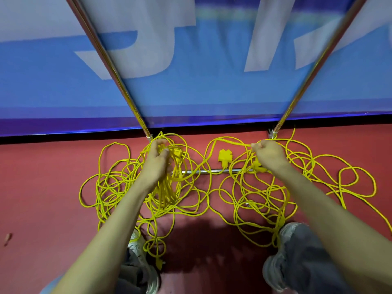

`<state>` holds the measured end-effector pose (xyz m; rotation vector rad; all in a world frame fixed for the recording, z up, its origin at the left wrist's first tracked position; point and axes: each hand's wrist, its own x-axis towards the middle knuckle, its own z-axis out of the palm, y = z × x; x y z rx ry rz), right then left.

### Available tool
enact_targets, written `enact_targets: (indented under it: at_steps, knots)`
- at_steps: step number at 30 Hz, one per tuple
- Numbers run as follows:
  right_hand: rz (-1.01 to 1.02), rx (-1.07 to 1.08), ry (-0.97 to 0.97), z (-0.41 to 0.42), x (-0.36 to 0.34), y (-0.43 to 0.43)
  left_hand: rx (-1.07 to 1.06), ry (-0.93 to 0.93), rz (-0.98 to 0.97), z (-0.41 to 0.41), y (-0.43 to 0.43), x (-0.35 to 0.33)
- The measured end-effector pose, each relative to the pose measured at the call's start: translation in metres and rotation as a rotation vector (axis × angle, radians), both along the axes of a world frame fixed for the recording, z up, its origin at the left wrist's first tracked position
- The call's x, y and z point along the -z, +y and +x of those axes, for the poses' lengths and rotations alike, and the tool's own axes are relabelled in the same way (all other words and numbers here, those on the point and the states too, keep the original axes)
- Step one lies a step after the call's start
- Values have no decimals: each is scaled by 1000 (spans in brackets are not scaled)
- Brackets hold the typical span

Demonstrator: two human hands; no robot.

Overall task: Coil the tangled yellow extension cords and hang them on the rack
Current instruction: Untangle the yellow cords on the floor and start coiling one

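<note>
Tangled yellow extension cords [250,200] sprawl in loose loops over the red floor in front of me. My left hand [158,161] grips a bunch of gathered loops that hang down below it. My right hand [268,154] pinches a single strand stretched leftward toward the bunch. A yellow socket block [225,156] lies between my hands, and a yellow plug [159,264] lies near my left shoe. The rack's two chrome uprights [110,66] [318,66] rise from the floor, joined by a low chrome crossbar [203,171] under the cords.
A blue banner [201,92] with white lettering hangs behind the rack, down to the floor. My shoes [297,255] stand among the nearest loops. A small scrap [7,238] lies on the red floor [42,187] at the far left.
</note>
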<state>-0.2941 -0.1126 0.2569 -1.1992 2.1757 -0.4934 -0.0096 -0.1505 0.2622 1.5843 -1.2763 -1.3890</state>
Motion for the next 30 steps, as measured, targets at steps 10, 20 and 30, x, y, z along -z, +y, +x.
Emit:
enact_targets:
  at_steps: [10, 20, 30]
  knots:
    - [39, -313, -436, 62, -29, 11, 218, 120, -174, -26, 20, -9]
    - [-120, -261, -593, 72, -43, 14, 238, 111, -147, -42, 37, -9]
    - [-186, 211, -1396, 78, -50, 9, 406, 163, -130, -46, 44, -16]
